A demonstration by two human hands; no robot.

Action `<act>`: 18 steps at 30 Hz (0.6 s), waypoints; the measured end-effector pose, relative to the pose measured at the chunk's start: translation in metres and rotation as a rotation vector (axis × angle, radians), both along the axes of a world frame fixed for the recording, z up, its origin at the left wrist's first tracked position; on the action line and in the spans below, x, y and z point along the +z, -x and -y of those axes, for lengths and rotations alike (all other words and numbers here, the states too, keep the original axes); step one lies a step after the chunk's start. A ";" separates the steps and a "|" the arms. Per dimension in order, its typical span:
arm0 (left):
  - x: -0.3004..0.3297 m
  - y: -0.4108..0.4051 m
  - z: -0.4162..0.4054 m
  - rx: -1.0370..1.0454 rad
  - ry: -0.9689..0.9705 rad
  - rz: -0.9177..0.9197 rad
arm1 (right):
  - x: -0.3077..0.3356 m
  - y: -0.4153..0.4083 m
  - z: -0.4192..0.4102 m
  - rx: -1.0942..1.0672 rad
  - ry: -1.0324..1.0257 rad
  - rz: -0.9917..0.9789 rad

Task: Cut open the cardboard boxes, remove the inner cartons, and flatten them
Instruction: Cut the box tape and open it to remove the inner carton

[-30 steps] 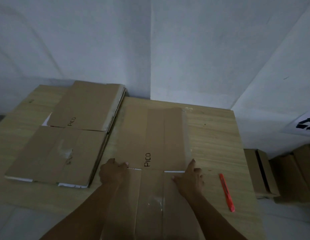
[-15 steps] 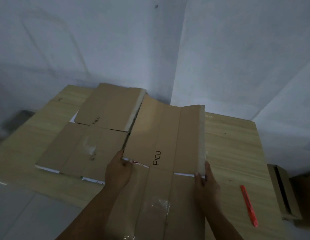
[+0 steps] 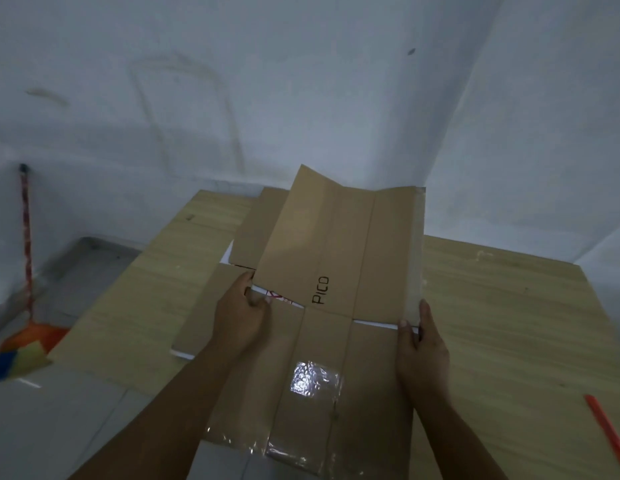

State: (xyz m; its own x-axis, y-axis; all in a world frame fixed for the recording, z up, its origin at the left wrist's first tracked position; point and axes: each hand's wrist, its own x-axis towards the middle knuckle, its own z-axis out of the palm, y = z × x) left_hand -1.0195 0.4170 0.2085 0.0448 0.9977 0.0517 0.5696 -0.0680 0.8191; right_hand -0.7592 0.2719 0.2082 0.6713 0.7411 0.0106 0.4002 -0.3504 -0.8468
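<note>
A flattened brown cardboard box (image 3: 339, 258) marked PICO is lifted off the wooden table (image 3: 502, 327), its far flaps tilted upward. My left hand (image 3: 244, 317) grips its left edge at the flap slit. My right hand (image 3: 419, 344) holds its right edge at the matching slit, thumb on top. Clear tape shines on the near panel. Behind and under it lies a stack of other flattened boxes (image 3: 218, 306), mostly hidden.
An orange-red box cutter (image 3: 609, 434) lies at the table's right near corner. A broom with a red handle and bright bristles (image 3: 24, 327) leans on the wall at left above grey floor. White walls meet in a corner behind the table.
Both hands went from pressing the flattened box on the table to gripping its sides and lifting it; it has moved left, over the stack. The view swung left.
</note>
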 end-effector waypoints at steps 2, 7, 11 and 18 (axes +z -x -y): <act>0.001 0.019 -0.016 -0.002 -0.013 -0.008 | 0.004 0.018 -0.017 -0.005 -0.006 -0.009; -0.003 0.052 -0.069 0.026 -0.009 -0.033 | 0.006 0.048 -0.071 0.010 -0.010 0.000; -0.012 0.063 -0.108 0.032 0.007 -0.057 | -0.004 0.060 -0.115 0.015 0.012 -0.023; -0.047 0.072 -0.158 0.042 0.159 -0.095 | -0.031 0.069 -0.165 0.025 0.081 -0.097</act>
State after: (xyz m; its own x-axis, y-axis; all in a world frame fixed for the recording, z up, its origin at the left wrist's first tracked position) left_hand -1.0919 0.5748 0.1619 0.0002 0.9940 -0.1097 0.6448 0.0837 0.7598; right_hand -0.8279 0.4366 0.1776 0.6473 0.7537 -0.1136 0.3276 -0.4097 -0.8513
